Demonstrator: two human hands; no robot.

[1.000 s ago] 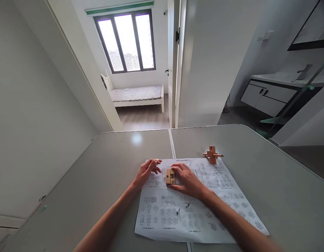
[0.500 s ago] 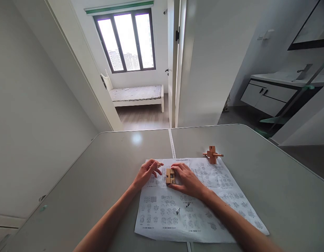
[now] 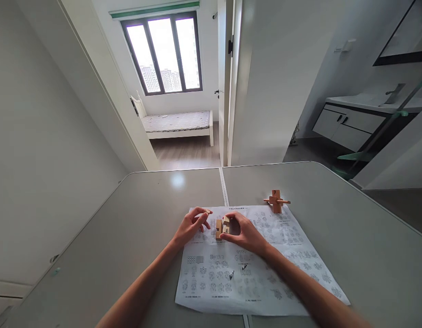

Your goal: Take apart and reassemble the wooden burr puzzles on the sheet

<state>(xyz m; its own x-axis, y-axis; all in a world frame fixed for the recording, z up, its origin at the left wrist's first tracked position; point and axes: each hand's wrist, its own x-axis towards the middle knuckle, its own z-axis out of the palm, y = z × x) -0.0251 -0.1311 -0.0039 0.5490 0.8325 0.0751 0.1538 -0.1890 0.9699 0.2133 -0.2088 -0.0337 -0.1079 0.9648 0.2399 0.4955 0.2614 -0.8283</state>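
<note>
My right hand [image 3: 243, 233] grips a notched wooden puzzle piece [image 3: 226, 225] marked with a "3" between thumb and fingers, its top tilted. Close against its left side, another notched wooden piece [image 3: 218, 229] stands on the printed sheet [image 3: 211, 278]. To the left of both, my left hand [image 3: 194, 224] is closed, with a small light wooden piece [image 3: 208, 212] showing at its fingertips. Fingers hide most of that small piece. Beyond my right hand, an assembled wooden cross-shaped puzzle [image 3: 275, 201] sits at the sheet's far right edge.
The sheet, covered with assembly drawings, lies on a grey table [image 3: 139, 255] with a seam down its middle. Past the table's far edge are a doorway, a bed [image 3: 178, 122] and, at right, a washbasin cabinet [image 3: 347, 123].
My right hand has lifted and tilted the piece marked "3", parting it slightly from the wooden piece beside it. My left hand has barely shifted.
</note>
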